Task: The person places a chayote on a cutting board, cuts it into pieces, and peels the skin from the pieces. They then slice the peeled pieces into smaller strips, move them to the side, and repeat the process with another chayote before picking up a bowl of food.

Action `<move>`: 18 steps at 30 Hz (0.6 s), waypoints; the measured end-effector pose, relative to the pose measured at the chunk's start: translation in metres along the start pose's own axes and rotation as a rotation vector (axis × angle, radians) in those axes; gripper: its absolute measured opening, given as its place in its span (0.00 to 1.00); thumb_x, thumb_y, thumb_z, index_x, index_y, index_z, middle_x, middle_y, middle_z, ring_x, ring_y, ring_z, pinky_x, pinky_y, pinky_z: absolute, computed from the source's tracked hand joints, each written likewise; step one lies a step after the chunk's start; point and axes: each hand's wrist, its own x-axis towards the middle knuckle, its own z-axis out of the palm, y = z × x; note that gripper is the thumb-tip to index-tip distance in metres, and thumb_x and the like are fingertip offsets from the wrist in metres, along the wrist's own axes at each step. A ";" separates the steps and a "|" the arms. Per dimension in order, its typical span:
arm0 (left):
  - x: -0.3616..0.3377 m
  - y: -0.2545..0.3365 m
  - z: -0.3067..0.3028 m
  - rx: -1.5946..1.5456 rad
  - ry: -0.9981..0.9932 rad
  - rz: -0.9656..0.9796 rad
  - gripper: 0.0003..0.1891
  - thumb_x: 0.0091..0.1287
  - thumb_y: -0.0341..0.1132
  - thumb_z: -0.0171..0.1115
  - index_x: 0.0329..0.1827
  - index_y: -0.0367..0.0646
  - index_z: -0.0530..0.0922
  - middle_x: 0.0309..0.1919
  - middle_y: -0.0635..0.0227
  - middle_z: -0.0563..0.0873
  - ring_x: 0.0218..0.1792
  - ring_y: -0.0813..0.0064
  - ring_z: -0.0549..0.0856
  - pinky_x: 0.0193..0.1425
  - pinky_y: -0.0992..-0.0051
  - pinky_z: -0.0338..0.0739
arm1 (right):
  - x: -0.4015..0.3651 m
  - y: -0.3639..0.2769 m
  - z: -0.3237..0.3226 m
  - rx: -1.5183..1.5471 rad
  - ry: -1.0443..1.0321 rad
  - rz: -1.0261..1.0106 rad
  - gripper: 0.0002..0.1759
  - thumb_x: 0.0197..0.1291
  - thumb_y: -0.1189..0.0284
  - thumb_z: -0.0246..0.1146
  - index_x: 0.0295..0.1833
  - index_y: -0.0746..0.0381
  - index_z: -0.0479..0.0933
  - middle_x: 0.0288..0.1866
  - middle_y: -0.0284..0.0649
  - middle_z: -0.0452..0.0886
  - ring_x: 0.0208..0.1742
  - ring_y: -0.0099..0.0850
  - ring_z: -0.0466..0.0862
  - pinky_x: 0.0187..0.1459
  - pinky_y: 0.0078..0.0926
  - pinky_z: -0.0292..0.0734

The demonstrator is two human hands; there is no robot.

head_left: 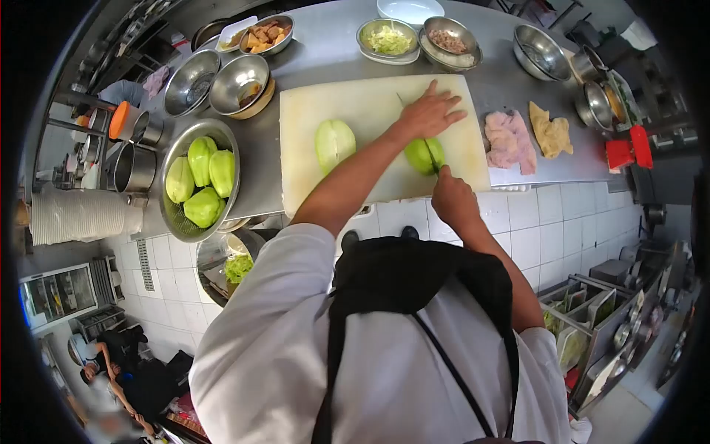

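On the white cutting board (377, 96), a green chayote (423, 156) lies with a knife (432, 154) set into it. My right hand (454, 198) is closed around the knife's handle at the board's near edge. My left hand (433, 112) has its fingers spread over the far part of the blade, just beyond the chayote; my palm hides most of the blade there. A cut chayote half (335, 145) sits pale face up on the board's left side. Left of the board, a metal colander (169, 210) holds several whole chayotes (203, 207).
Metal bowls (191, 83) stand back left, one with orange-brown chunks (266, 35). Behind the board are a bowl of shredded greens (390, 40) and a bowl of chopped meat (448, 41). Pink (510, 140) and yellow cloths (549, 130) lie right. A person (122, 370) is at lower left.
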 end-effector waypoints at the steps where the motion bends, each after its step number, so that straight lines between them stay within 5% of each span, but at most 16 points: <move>1: 0.002 -0.002 -0.005 -0.058 0.002 0.030 0.29 0.75 0.56 0.57 0.71 0.47 0.76 0.72 0.54 0.74 0.79 0.49 0.61 0.82 0.56 0.59 | 0.003 0.002 0.006 0.003 0.001 0.005 0.12 0.66 0.75 0.52 0.52 0.67 0.70 0.37 0.66 0.85 0.43 0.64 0.86 0.50 0.61 0.80; 6: -0.002 -0.005 -0.001 -0.181 0.174 0.071 0.27 0.75 0.54 0.58 0.70 0.48 0.76 0.73 0.54 0.74 0.80 0.49 0.59 0.82 0.55 0.58 | 0.013 0.010 0.004 -0.023 0.014 0.014 0.13 0.67 0.73 0.51 0.54 0.67 0.70 0.40 0.66 0.85 0.45 0.63 0.86 0.52 0.61 0.79; 9: -0.012 0.008 -0.010 -0.139 0.383 0.070 0.25 0.72 0.48 0.63 0.68 0.47 0.78 0.69 0.53 0.76 0.77 0.49 0.64 0.80 0.56 0.62 | 0.037 0.046 0.024 -0.008 0.031 -0.102 0.12 0.68 0.72 0.52 0.52 0.68 0.69 0.38 0.64 0.85 0.40 0.58 0.88 0.43 0.55 0.83; 11: -0.037 0.028 -0.025 -0.168 0.455 -0.045 0.25 0.69 0.44 0.67 0.67 0.46 0.78 0.66 0.52 0.77 0.74 0.48 0.67 0.77 0.56 0.64 | 0.025 0.047 -0.017 0.553 -0.245 0.008 0.17 0.70 0.67 0.55 0.53 0.71 0.71 0.30 0.50 0.81 0.22 0.37 0.84 0.20 0.34 0.79; 18: -0.162 0.080 -0.043 -0.138 0.494 -0.187 0.25 0.63 0.36 0.73 0.64 0.45 0.79 0.67 0.53 0.75 0.68 0.48 0.72 0.73 0.57 0.69 | 0.022 0.053 -0.019 0.567 -0.155 0.000 0.15 0.71 0.67 0.54 0.53 0.69 0.72 0.27 0.49 0.78 0.17 0.36 0.80 0.19 0.34 0.77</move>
